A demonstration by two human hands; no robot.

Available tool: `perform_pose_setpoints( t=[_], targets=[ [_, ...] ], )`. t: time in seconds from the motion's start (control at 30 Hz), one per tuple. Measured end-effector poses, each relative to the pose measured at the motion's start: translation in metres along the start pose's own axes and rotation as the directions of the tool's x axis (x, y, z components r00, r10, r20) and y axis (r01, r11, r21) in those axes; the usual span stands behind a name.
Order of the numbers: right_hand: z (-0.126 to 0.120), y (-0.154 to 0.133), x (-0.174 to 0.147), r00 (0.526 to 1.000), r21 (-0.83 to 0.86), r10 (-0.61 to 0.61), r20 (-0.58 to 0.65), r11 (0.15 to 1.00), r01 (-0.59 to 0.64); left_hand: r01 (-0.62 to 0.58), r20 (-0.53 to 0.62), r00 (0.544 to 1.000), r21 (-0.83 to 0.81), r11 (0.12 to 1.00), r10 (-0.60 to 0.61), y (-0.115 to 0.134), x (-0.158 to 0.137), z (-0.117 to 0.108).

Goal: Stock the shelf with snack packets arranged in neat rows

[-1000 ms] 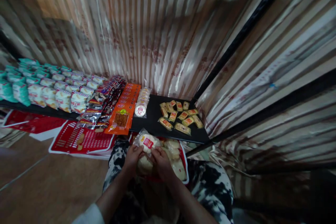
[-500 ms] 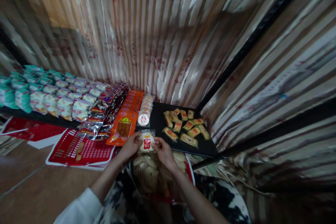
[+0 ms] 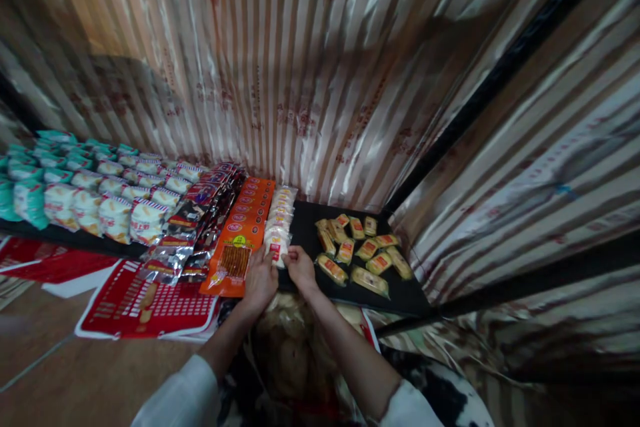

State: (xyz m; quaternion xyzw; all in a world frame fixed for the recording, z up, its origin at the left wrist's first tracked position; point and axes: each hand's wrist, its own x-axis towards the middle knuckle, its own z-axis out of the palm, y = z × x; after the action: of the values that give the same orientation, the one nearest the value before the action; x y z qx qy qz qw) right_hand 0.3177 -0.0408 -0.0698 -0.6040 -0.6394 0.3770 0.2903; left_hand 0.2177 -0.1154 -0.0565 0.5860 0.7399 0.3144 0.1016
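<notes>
Both my hands pinch a round white snack packet with a red label [image 3: 276, 252] at the front end of a row of similar white packets [image 3: 282, 208]. My left hand [image 3: 261, 278] is at its left edge, beside the orange snack packs [image 3: 239, 233]. On its right edge are the closed fingers of my right hand [image 3: 300, 268]. Several small yellow-wrapped cakes [image 3: 367, 250] lie loosely to the right on the black shelf [image 3: 305, 227]. Below my forearms, in my lap area, is a clear bag of pale packets [image 3: 287, 340], partly hidden.
Dark red packets [image 3: 200, 213] and rows of white and teal bags [image 3: 100, 193] fill the shelf's left side. Red baskets [image 3: 150, 300] sit below its front edge. A black post [image 3: 480, 107] rises at right, before striped plastic sheeting [image 3: 280, 67].
My hands have moved forward with the white packet, from in front of the shelf edge to the front of the white row. The view has shifted slightly.
</notes>
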Motion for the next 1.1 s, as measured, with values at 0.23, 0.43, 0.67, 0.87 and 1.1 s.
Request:
perform_pose_setpoints(
  t=[0.23,0.43,0.67,0.87,1.1],
  targets=[
    [-0.001,-0.007,0.005,1.0,-0.161,0.0,-0.007,0.987,-0.001,-0.09,0.044,0.995,0.098,0.991,0.087,-0.002,0.002,0.005],
    [0.001,0.0,-0.006,0.99,-0.012,-0.083,-0.116,0.997,0.082,-0.118,-0.017,0.993,0.1,0.988,0.12,-0.005,-0.001,0.004],
    [-0.014,0.035,-0.079,0.952,0.151,-0.294,-0.088,0.941,0.304,-0.151,0.005,0.988,-0.019,0.988,0.151,0.007,-0.059,0.006],
    [-0.024,0.082,-0.13,0.926,0.032,-0.378,-0.014,0.925,0.379,-0.032,0.061,0.998,0.009,0.999,0.031,-0.006,-0.115,0.046],
    [-0.033,0.097,-0.142,0.933,0.021,-0.358,0.034,0.934,0.358,0.22,0.192,0.957,0.011,0.975,-0.218,-0.011,-0.085,0.059]
  ],
)
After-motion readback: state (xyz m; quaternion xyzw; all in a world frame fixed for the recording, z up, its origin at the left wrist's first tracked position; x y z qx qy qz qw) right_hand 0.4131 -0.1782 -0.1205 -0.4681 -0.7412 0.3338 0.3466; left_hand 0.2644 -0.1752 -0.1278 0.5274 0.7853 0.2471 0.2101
